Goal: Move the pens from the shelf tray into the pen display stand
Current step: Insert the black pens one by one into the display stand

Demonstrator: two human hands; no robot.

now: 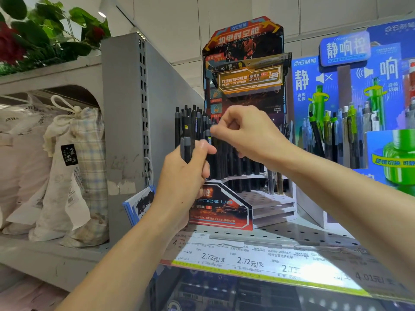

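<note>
Price strip (251, 261): nearest; labels are read only in part, the right end being washed out by glare.
Shelf (303, 234): perforated metal, carrying the stand; the shelf tray named in the task cannot be made out.
Left hand (184, 176): fingers curled round a small bundle of pens (186, 150), held upright just in front of the stand.
Right hand (244, 133): fingers pinched together on the top of one pen (208, 136), at the bundle's right edge.
Handling: pens are judged light, stiff and smooth, likely to slip in a bundle; a pinch near the cap end, one at a time, is judged best.
Pen display stand (224, 209): tiered, holed; left rows filled with dark pens, right holes bare.
Hidden: pen tips and target hole are covered by the hands; bundle count cannot be told.
</note>
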